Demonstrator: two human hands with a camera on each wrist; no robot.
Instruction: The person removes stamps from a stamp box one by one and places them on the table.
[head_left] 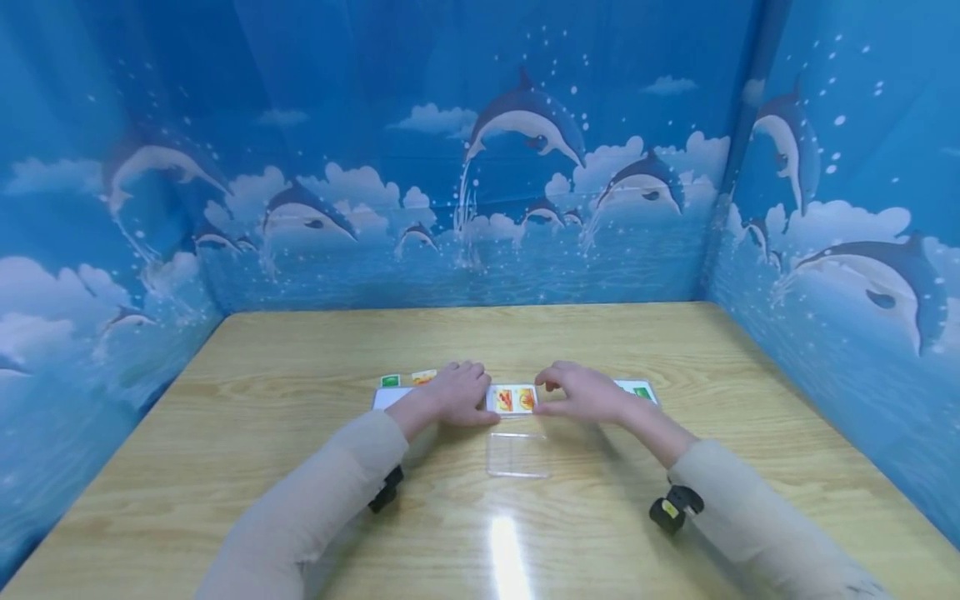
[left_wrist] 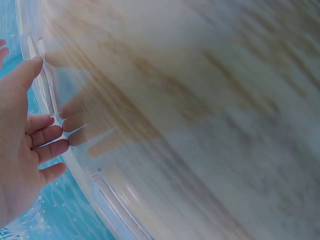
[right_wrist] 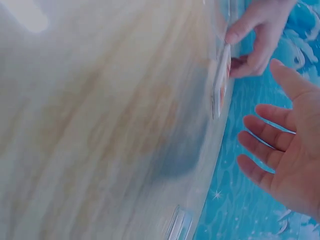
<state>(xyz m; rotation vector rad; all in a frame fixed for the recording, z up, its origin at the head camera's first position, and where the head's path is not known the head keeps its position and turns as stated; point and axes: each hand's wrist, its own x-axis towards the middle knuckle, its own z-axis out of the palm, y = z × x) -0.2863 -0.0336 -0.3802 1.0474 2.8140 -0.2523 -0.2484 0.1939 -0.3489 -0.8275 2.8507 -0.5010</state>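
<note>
A white rectangular picture card (head_left: pixel 513 400) with two orange pictures lies mid-table between the two hands. My left hand (head_left: pixel 457 395) grips its left end; in the right wrist view that thumb sits against the near edge of the card (right_wrist: pixel 222 82), with the fingers at the far side. At the card's right end hovers my right hand (head_left: pixel 585 392), thumb and forefinger spread around it. The right wrist view shows the right hand (right_wrist: pixel 295 145) with parted fingers, clear of the card. Just nearer to me is a clear plastic case (head_left: pixel 518 456).
A white piece (head_left: pixel 388 397) lies partly hidden by the left hand, with a small green card (head_left: pixel 390 381) and a yellow-orange card (head_left: pixel 423 377) behind it. Beyond the right hand is a white piece with a green picture (head_left: pixel 639 390). A dolphin curtain (head_left: pixel 465 275) borders the wooden table (head_left: pixel 300 500).
</note>
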